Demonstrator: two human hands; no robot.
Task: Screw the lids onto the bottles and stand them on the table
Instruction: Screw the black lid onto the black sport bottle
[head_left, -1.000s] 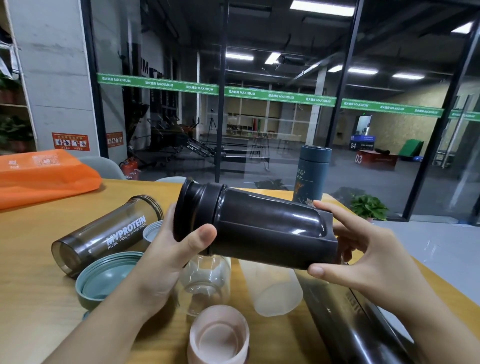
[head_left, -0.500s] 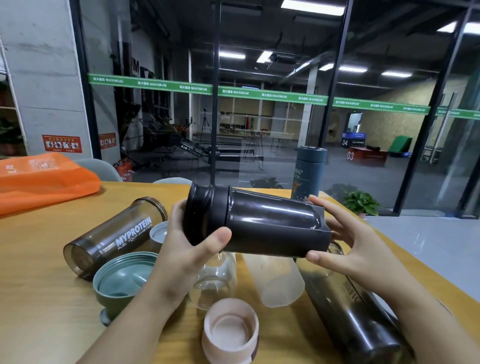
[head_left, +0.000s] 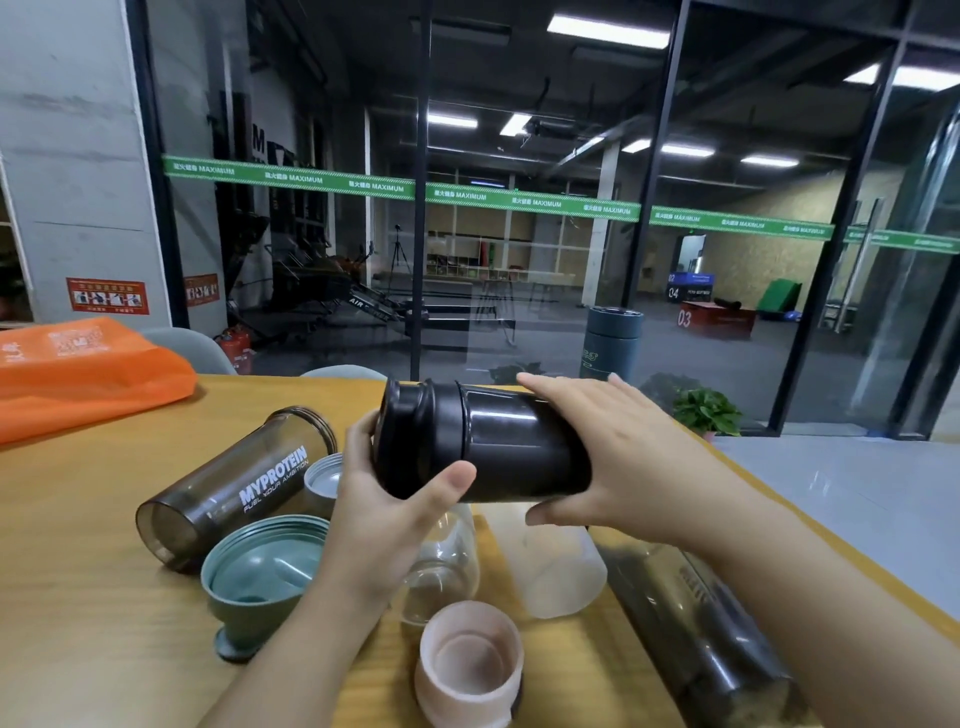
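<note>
Both hands hold a black bottle (head_left: 519, 457) on its side in the air above the wooden desk (head_left: 78, 519). The left hand (head_left: 384, 514) curls round the black lid (head_left: 415, 441) at the bottle's left end, thumb across the front of it. The right hand (head_left: 613, 457) wraps the bottle's body, fingers over the top and thumb beneath.

Below them on the desk several pieces lie loose. A smoky MYPROTEIN bottle (head_left: 234, 488) rests on its side with no lid, its open mouth pointing away, and a small grey lid (head_left: 323, 474) sits just beside it. A green lid (head_left: 260, 577) lies upturned nearer the camera, and a pink lid (head_left: 470, 670) (also upturned) sits near the front edge. A clear bottle (head_left: 441, 566) and a frosted bottle (head_left: 561, 566) lie between the forearms, and a long dark bottle (head_left: 701, 639) lies under the right forearm. A teal bottle (head_left: 613, 343) with its lid on stands upright at the far edge. An orange bag (head_left: 78, 374) lies at the far left.
</note>
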